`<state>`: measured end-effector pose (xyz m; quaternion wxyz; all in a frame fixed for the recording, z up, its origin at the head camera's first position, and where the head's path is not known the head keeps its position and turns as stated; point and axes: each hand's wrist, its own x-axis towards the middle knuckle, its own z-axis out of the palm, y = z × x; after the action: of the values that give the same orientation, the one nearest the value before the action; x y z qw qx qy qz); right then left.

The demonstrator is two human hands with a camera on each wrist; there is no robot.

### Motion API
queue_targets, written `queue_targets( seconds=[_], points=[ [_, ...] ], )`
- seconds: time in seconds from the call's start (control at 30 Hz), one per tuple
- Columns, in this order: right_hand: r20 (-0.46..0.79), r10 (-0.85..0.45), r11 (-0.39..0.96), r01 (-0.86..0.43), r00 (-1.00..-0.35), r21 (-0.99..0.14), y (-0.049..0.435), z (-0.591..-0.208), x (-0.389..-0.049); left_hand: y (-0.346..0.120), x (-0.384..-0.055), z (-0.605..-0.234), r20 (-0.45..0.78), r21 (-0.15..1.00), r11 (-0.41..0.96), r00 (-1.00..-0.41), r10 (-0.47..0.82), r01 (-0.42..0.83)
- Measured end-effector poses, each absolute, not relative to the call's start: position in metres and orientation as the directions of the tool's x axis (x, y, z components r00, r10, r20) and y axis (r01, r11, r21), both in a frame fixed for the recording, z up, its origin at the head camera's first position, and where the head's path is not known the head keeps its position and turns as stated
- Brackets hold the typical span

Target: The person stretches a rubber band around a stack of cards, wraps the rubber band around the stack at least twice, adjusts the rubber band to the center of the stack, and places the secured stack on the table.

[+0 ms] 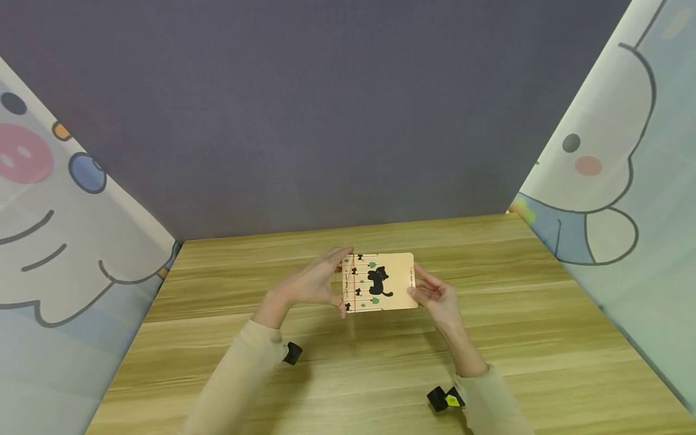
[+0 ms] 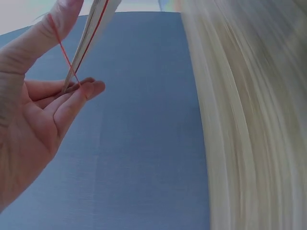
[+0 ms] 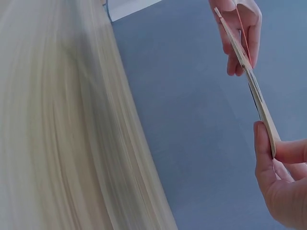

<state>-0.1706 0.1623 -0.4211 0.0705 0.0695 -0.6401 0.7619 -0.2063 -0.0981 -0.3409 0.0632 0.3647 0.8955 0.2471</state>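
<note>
Above the table, both hands hold a thin cream notebook (image 1: 399, 272) with a black cat and green leaves on its cover. A red elastic band (image 1: 355, 284) runs down the cover near its left edge. My left hand (image 1: 318, 281) spans that edge, fingers at the top corner and thumb at the bottom one. In the left wrist view, a strand of the band (image 2: 64, 51) stretches between the thumb and fingertips of the left hand (image 2: 41, 91). My right hand (image 1: 439, 299) pinches the right edge between thumb and fingers; the right wrist view shows this right hand (image 3: 288, 177) and the notebook (image 3: 256, 93) edge-on.
The wood-grain table (image 1: 375, 374) stretches under both arms. Behind it rises a dark grey panel (image 1: 337, 121), with cartoon-printed curtains (image 1: 592, 181) at the sides. Black blocks (image 1: 292, 353) show by the wrists.
</note>
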Motion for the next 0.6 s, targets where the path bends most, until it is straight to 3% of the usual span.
queue_targets(
  seconds=[0.13,0.27,0.33,0.43,0.6],
  points=[
    [0.288,0.008,-0.234,-0.282,-0.958,-0.930,0.174,-0.461,-0.189,-0.095,-0.204,-0.344,0.099,0.511,0.601,-0.736,0.670,0.615],
    [0.290,0.029,-0.230,-0.289,-0.957,-0.930,0.189,-0.515,-0.215,-0.094,-0.203,-0.347,0.093,0.531,0.593,-0.737,0.669,0.605],
    [0.272,0.045,-0.233,-0.275,-0.961,-0.933,0.190,-0.523,-0.219,-0.093,-0.202,-0.348,0.091,0.535,0.589,-0.735,0.672,0.606],
    [0.297,0.023,-0.280,-0.291,-0.955,-0.915,0.190,-0.520,-0.216,-0.093,-0.201,-0.348,0.095,0.539,0.581,-0.729,0.677,0.610],
    [0.289,0.007,-0.324,-0.275,-0.957,-0.905,0.171,-0.452,-0.181,-0.093,-0.202,-0.350,0.127,0.518,0.573,-0.720,0.682,0.635]
  ],
)
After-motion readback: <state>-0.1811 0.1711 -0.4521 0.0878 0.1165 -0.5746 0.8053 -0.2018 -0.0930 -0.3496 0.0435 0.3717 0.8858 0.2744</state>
